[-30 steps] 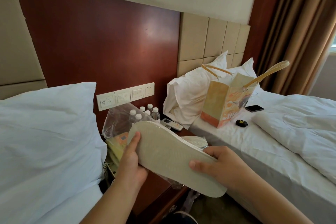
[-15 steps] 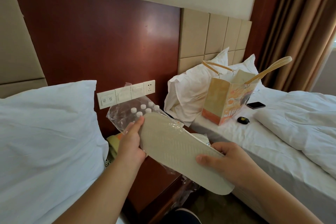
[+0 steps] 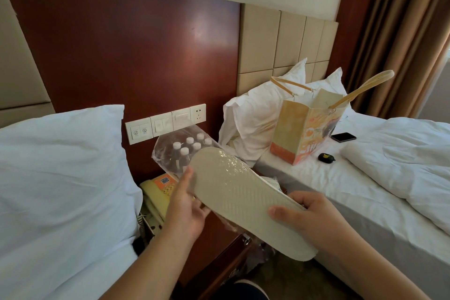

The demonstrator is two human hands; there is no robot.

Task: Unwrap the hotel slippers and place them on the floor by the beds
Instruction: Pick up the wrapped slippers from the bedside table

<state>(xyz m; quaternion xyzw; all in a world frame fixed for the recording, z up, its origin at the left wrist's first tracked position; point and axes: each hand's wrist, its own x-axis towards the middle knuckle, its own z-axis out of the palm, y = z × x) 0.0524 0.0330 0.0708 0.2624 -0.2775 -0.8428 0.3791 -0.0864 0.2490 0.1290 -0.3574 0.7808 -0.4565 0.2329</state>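
I hold a pale beige hotel slipper (image 3: 243, 197) sole-up between the two beds, above the nightstand. Clear plastic wrap (image 3: 170, 151) still covers its far end and sticks out loosely behind it. My left hand (image 3: 188, 204) grips the slipper's left edge, thumb on the sole, fingers under it. My right hand (image 3: 309, 214) grips the near part from the right, thumb across the sole. The slipper's upper side and any second slipper under it are hidden.
A dark wood nightstand (image 3: 219, 246) carries a yellow phone (image 3: 158, 192) and several water bottles (image 3: 190, 146). A white pillow (image 3: 60, 165) fills the left. The right bed (image 3: 353, 190) holds a paper bag (image 3: 304, 134), a phone (image 3: 343, 137) and a small black case (image 3: 326, 157). Brown floor (image 3: 287, 277) shows below.
The plastic wrap has been drawn back off the sole toward the far end. Both hands have kept their grip and lifted the slipper slightly.
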